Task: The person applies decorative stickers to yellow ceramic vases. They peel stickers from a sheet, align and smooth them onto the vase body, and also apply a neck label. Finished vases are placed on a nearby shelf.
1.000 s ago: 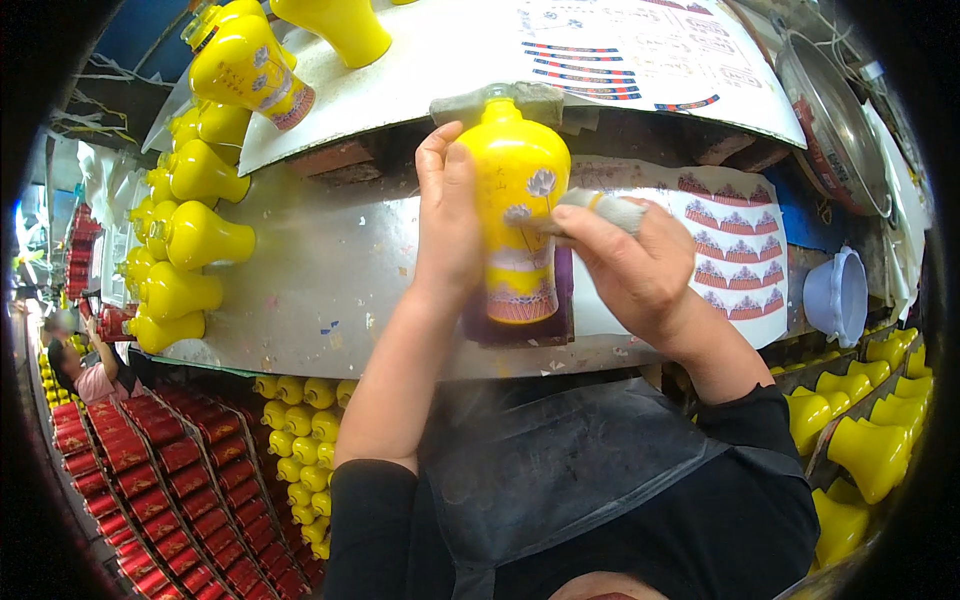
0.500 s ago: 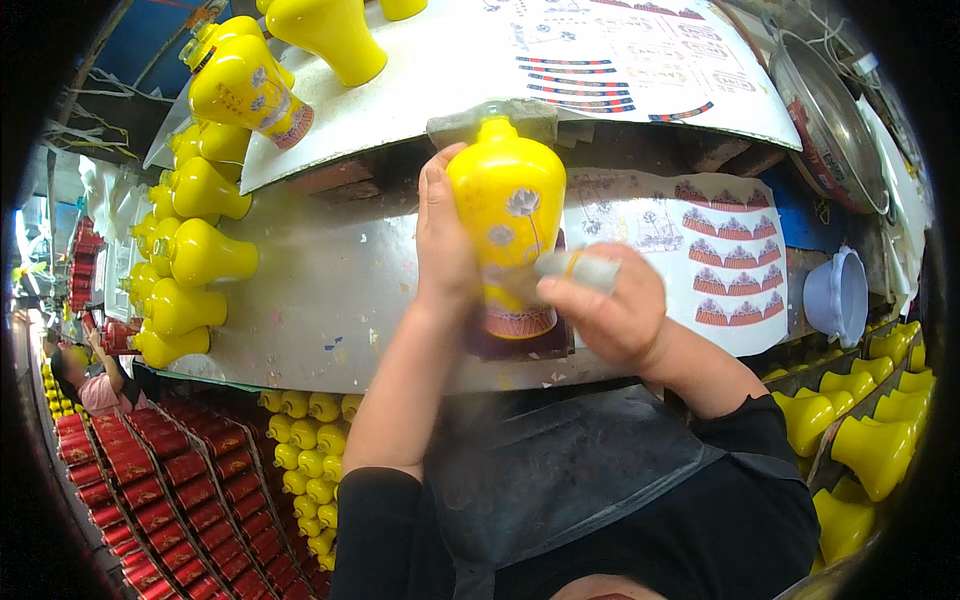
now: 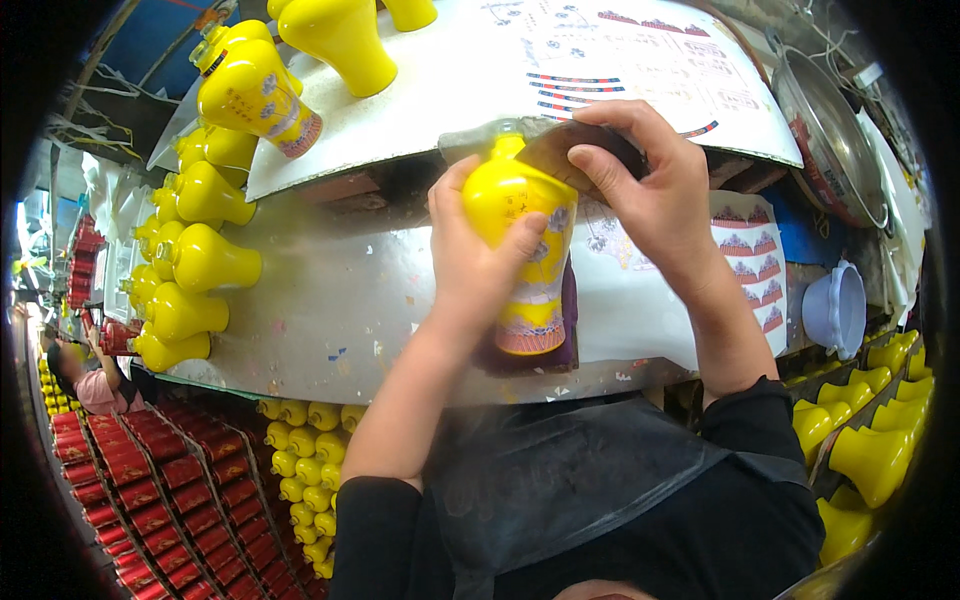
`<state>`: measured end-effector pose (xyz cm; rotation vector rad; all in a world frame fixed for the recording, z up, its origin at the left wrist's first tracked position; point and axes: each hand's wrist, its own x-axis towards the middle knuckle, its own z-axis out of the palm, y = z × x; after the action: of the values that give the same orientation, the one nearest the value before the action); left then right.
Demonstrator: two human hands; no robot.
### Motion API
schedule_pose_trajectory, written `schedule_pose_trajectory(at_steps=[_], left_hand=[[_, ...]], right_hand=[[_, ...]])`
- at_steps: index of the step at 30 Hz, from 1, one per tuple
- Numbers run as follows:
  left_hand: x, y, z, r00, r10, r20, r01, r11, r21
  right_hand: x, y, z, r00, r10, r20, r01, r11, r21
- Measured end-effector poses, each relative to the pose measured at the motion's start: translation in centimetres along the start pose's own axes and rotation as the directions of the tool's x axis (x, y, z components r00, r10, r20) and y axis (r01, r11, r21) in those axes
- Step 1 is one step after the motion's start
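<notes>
The left-hand grip (image 3: 475,262) was wrapped around a glossy yellow, broad-shouldered bottle (image 3: 530,318) with a clear mouth, its thumb pressed across the decorated front. The right-hand grip (image 3: 655,185) pinched a dark, thin, flat pad (image 3: 555,158) between thumb and fingers, its edge against the bottle's shoulder near the neck. The bottle lay on a dark purple pad (image 3: 571,335) at the near part of the grey, paint-flecked surface (image 3: 330,300), its mouth pointing away from the person. A white paper sheet (image 3: 640,325) printed with fan-shaped purple-and-pink motifs was just right of it. Plain yellow bottles (image 3: 205,255) lay in a row along the left end, and a pale lavender plastic tub (image 3: 835,305) stood beyond the sheet, at the right.
</notes>
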<state>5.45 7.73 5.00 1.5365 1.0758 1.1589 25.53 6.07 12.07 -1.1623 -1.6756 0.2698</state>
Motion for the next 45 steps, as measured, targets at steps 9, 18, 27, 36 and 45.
schedule_pose_trajectory(at_steps=[9, 18, 27, 36, 45], left_hand=[[1.1, 1.4, -0.1, 0.995, 0.084, -0.052, -0.071, 0.974, 0.215], [1.4, -0.1, 0.2, 0.999, -0.037, -0.007, 0.034, 0.964, -0.264], [0.2, 0.6, 0.5, 0.989, -0.146, -0.013, 0.127, 0.894, -0.431], [-0.8, 2.9, -0.8, 0.914, -0.349, 0.210, 0.390, 0.600, -0.698], [-2.7, 1.9, -2.9, 0.899, -0.430, 0.080, 0.402, 0.740, -0.540]], right_hand=[[3.6, 1.4, 0.8, 0.983, 0.009, 0.183, 0.018, 0.990, -0.141], [-4.4, 0.8, 0.8, 0.974, -0.225, -0.002, 0.218, 0.946, -0.238], [-8.3, -0.7, 1.3, 0.972, 0.235, 0.007, -0.226, 0.922, 0.314], [-5.9, 1.2, 1.4, 0.848, 0.500, 0.174, -0.519, 0.851, 0.082], [-7.2, 0.5, 2.6, 0.835, 0.511, 0.205, -0.549, 0.799, 0.244]])
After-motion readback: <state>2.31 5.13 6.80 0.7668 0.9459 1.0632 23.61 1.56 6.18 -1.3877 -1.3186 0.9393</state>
